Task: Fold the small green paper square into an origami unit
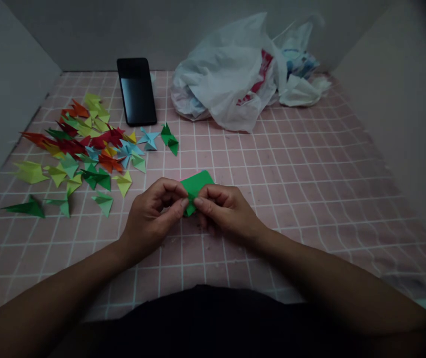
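your left hand and your right hand meet over the middle of the pink gridded mat, and both pinch the same small piece of green paper; thumb and forefinger of each hand close on its near edge, fingertips almost touching each other; the paper's far part sticks up past your fingers, folded flat, with a sliver of pink showing at its back edge; to your left lies a loose scatter of folded paper pieces in green, yellow, red, orange and light blue, well apart from your hands; a dark phone lies flat beyond that scatter, screen up; a crumpled white plastic bag sits at the far side of the mat, right of the phone; grey walls close the space on three sides.
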Tool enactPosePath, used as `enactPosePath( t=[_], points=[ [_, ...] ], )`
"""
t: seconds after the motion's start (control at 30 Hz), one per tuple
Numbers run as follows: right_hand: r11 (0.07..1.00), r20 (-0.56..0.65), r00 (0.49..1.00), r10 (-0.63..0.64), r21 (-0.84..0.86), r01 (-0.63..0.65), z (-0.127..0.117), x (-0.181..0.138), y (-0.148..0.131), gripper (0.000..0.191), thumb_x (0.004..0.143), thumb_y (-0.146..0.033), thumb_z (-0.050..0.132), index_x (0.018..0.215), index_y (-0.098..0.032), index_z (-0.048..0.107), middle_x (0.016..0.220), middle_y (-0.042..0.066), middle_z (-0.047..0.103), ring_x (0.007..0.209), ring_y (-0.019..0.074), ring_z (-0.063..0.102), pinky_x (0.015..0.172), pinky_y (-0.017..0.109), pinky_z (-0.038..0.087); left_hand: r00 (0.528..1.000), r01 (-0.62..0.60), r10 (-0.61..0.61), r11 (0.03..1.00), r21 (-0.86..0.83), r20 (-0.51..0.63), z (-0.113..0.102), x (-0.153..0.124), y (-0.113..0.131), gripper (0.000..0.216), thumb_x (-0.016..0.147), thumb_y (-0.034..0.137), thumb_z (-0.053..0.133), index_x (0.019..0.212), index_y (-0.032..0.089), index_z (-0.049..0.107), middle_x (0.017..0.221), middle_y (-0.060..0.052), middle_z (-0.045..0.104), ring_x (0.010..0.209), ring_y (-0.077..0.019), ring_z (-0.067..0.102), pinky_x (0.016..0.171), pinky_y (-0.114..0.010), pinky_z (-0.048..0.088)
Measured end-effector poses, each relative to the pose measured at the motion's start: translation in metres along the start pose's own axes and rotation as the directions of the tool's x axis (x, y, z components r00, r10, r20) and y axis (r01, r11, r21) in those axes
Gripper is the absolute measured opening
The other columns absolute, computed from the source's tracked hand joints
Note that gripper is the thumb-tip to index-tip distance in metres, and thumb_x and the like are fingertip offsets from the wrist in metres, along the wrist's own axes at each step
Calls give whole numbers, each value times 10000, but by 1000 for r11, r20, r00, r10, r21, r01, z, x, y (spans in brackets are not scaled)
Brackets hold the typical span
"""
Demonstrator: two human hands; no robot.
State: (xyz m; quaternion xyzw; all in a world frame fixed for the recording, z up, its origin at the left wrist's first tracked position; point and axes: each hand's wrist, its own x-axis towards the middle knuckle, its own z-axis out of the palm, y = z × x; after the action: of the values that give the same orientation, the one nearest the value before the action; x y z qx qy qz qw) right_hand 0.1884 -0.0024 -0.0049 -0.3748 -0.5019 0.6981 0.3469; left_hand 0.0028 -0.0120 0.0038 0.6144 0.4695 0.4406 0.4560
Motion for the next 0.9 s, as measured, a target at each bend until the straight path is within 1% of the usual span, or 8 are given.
enactPosePath(
  t=[0.07, 0.2, 0.3, 0.4, 0.57, 0.7, 0.8, 0.9],
  points=[
    [1000, 15, 1000, -9, -27, 10, 0, -1, -1, 328, 940, -423, 606, 728, -175, 562, 545, -52, 590, 383, 44, 495, 363, 151, 357, 1000, -9, 9, 1000, -4, 3, 0, 0, 0, 102, 837, 138, 688, 889, 196, 622, 722, 35, 648, 628, -85, 622, 578, -179, 500],
    [1000, 2, 1000, -21, -3, 21, 0, 0, 0, 333, 977, -406, 537, 739, -175, 567, 561, -45, 599, 379, 45, 501, 359, 154, 355, 1000, 6, -6, 997, -71, 11, 0, 2, 1, 108, 842, 138, 680, 905, 194, 613, 729, 29, 688, 649, -102, 673, 599, -190, 539],
    [999, -34, 999, -38, -39, 37, 0, 2, 1, 327, 971, -390, 551, 724, -176, 552, 567, -45, 593, 386, 46, 500, 370, 157, 362, 999, 41, -39, 993, -110, 20, 1, 3, 2, 113, 846, 154, 683, 923, 190, 609, 729, 25, 708, 648, -110, 695, 607, -197, 559],
    [995, -46, 997, -56, -86, 52, -1, 2, 1, 316, 966, -374, 560, 721, -175, 552, 566, -43, 588, 401, 47, 499, 385, 158, 368, 999, 49, -48, 992, -116, 13, 1, 2, 3, 118, 847, 166, 684, 930, 190, 603, 717, 29, 705, 631, -107, 693, 597, -192, 556],
    [1000, -34, 999, -13, -8, 13, 0, 2, 0, 276, 934, -369, 603, 741, -181, 546, 560, -47, 586, 412, 55, 507, 388, 160, 378, 998, 55, -51, 991, -121, 40, 0, 2, 4, 133, 848, 160, 678, 943, 194, 591, 708, 28, 697, 627, -110, 683, 591, -196, 542],
    [1000, -29, 1000, -1, -26, 1, 0, 2, -3, 252, 914, -331, 613, 725, -180, 543, 547, -52, 578, 406, 54, 499, 382, 157, 376, 992, 110, -98, 977, -180, 75, -1, 3, 3, 134, 873, 194, 670, 979, 193, 588, 676, 35, 669, 602, -101, 642, 566, -187, 505],
    [999, -24, 1000, 2, -38, -3, -1, 2, -5, 230, 906, -320, 615, 735, -180, 552, 548, -52, 582, 408, 55, 495, 384, 158, 380, 985, 152, -126, 958, -242, 119, -3, 4, 3, 139, 905, 259, 648, 1018, 201, 591, 655, 44, 649, 581, -103, 621, 543, -189, 485],
    [999, -17, 1000, 1, -42, -2, -3, 2, -6, 222, 903, -315, 615, 735, -184, 555, 541, -52, 581, 407, 60, 493, 383, 161, 384, 969, 224, -194, 950, -216, 153, -5, 7, 4, 151, 895, 314, 654, 994, 206, 619, 666, 38, 643, 577, -114, 612, 523, -200, 471]
  ],
)
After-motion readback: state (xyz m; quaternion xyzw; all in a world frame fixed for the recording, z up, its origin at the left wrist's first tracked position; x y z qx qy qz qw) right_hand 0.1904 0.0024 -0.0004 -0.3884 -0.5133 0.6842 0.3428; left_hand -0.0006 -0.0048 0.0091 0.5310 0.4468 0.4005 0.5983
